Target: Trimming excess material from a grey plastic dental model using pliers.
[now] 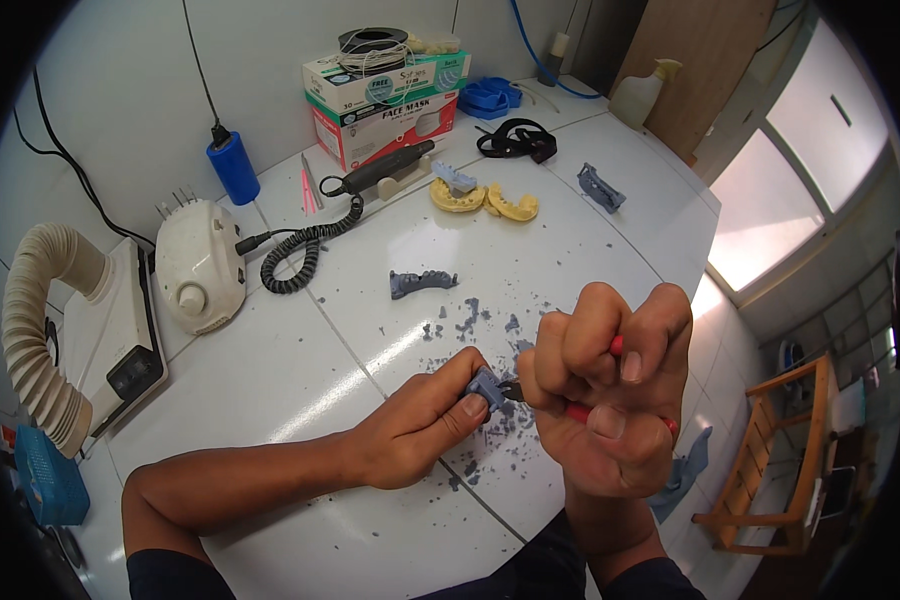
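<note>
My left hand [410, 425] pinches a small blue-grey dental model piece [485, 387] between thumb and fingers. In my right hand [615, 395] is a pair of red-handled cutting pliers [511, 391], the fingers curled round both handles. The dark jaws meet the right side of the piece; whether they have closed on its material is too small to tell. Beneath both hands, blue-grey crumbs and chips [500, 435] lie scattered over the white tiled table. A second blue-grey dental model [422, 283] rests beyond my left hand, and another one [600, 188] sits farther back on the right.
Yellow plaster dental casts [460, 196] lie toward the back, near a dark handpiece [394, 170]. Its coiled cord runs to a white control unit [200, 265]. A ribbed hose [55, 260] rises at left. Stacked boxes [385, 130], a black strap [517, 140] and a spray bottle [642, 95] stand behind.
</note>
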